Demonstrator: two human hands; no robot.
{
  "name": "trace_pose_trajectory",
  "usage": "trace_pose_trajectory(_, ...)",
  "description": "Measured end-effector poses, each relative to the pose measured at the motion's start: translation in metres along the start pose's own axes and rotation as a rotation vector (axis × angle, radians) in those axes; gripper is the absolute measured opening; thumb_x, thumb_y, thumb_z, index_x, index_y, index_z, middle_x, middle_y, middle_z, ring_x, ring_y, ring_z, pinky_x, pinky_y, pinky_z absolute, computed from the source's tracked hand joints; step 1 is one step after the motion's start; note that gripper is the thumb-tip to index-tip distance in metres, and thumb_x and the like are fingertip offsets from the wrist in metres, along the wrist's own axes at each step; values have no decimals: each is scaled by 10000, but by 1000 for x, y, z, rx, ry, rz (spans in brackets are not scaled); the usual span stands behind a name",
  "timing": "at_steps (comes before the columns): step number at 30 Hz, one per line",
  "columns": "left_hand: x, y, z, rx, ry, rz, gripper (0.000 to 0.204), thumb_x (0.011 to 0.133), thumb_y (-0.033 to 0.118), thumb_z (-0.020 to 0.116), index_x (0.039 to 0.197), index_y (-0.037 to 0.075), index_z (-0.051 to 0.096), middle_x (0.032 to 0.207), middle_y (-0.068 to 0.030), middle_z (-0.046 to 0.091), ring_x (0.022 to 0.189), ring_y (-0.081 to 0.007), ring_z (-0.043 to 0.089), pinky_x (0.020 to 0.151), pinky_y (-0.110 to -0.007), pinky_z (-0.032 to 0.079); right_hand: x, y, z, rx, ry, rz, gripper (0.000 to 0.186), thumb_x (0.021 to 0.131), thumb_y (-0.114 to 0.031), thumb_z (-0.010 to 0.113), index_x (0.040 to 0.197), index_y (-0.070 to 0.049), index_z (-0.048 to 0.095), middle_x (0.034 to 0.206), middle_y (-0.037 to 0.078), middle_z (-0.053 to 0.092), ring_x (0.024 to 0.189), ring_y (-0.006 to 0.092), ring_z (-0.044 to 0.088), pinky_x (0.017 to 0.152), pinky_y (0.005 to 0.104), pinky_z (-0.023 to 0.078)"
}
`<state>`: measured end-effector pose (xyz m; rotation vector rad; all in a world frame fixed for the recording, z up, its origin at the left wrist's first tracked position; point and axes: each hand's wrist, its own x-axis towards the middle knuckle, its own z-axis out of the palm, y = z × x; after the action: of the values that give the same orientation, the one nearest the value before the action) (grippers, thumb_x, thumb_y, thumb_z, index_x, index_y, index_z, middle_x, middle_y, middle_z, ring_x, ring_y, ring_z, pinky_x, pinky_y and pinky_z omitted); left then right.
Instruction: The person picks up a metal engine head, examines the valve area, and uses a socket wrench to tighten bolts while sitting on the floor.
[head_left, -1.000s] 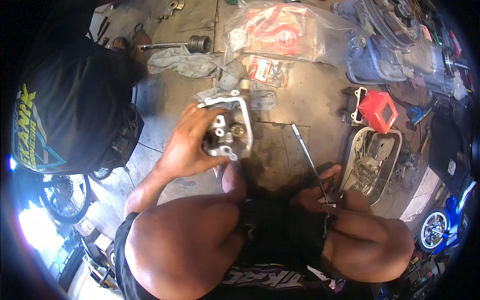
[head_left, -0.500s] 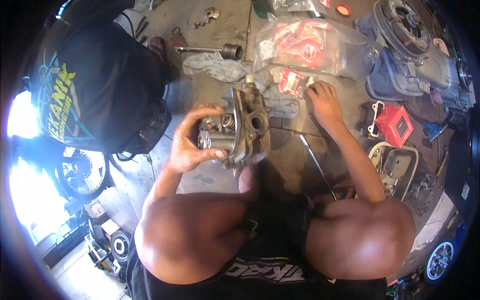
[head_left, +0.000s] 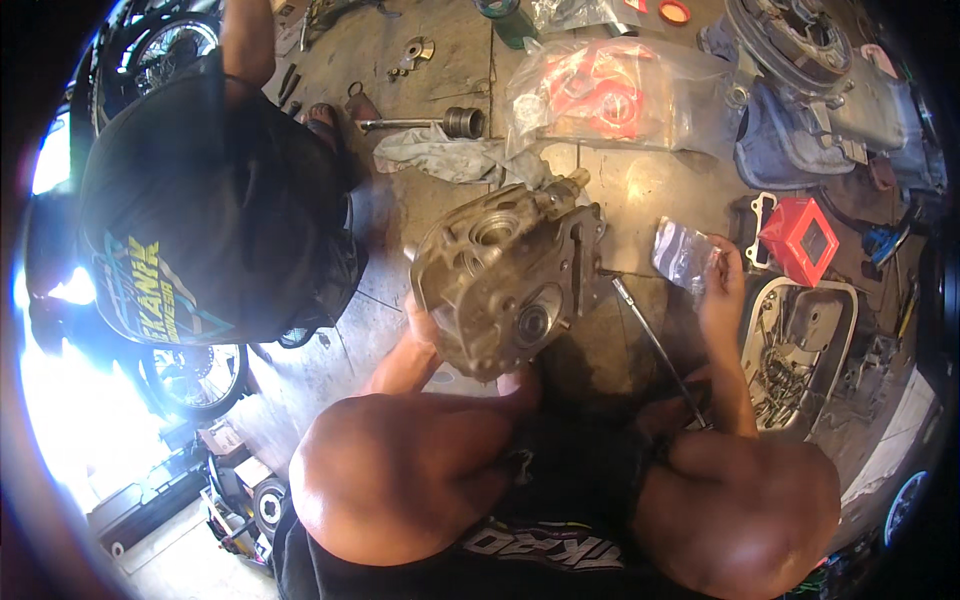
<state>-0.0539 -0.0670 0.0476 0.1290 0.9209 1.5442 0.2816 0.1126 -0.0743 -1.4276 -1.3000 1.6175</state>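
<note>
My left hand (head_left: pixel 422 328) is closed on the near left edge of a grey metal engine casing (head_left: pixel 505 285). The casing is raised above the floor and tilted, with several round bores facing up; it hides most of my fingers. Farther right, my right hand (head_left: pixel 722 275) is closed on a small clear plastic packet (head_left: pixel 682 252), gripped at its right end. Between the casing and my right forearm lies a long chrome-ended tool (head_left: pixel 640 315), partly hidden by my leg.
Another person in a black shirt (head_left: pixel 220 200) crouches at the left. A large plastic bag (head_left: pixel 600 95), a grey rag (head_left: pixel 440 155) and a socket tool (head_left: pixel 460 122) lie beyond the casing. At the right are a red box (head_left: pixel 798 240), a gasket (head_left: pixel 760 232) and a tray (head_left: pixel 838 350) of small metal parts.
My left hand has turned the casing over so its bored face shows. My right hand has moved right and nearer, lifting the packet off the floor. The other person has leaned, showing an arm.
</note>
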Motion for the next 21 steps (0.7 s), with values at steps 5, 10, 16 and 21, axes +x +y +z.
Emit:
trace_pose_trajectory(5, -6, -12, 12, -42, -6, -48, 921, 773, 542, 819, 1479, 129, 395, 1427, -146, 501, 1316, -324, 532, 1127, -500, 447, -10, -34, 5, -77, -12, -173, 305, 1027, -51, 474, 1303, -11, 599, 1280, 77, 634, 1164, 153, 571, 1010, 286, 417)
trace_pose_trajectory(10, -3, -25, 18, -64, -21, -76, 924, 777, 536, 821, 1483, 121, 393, 1427, -149, 505, 1315, -323, 533, 1127, -499, 447, -23, -82, 4, -52, -53, -181, 292, 1020, -86, 494, 1269, -12, 627, 1231, 75, 657, 1134, 136, 575, 990, 264, 411)
trace_pose_trajectory(16, -3, -29, 21, -64, -22, -75, 928, 781, 528, 822, 1488, 111, 390, 1426, -152, 510, 1314, -323, 535, 1126, -498, 446, -24, -119, 30, -55, -38, -391, 218, 975, -114, 621, 1169, -20, 656, 1122, 54, 680, 1061, 156, 606, 929, 297, 442)
trace_pose_trajectory(21, -1, -28, 22, -63, -21, -56, 931, 785, 522, 823, 1492, 103, 387, 1426, -155, 514, 1314, -323, 536, 1126, -497, 446, -23, -110, 25, -402, -44, -468, 179, 940, -82, 679, 1096, 3, 654, 1021, 87, 674, 977, 220, 650, 853, 340, 485)
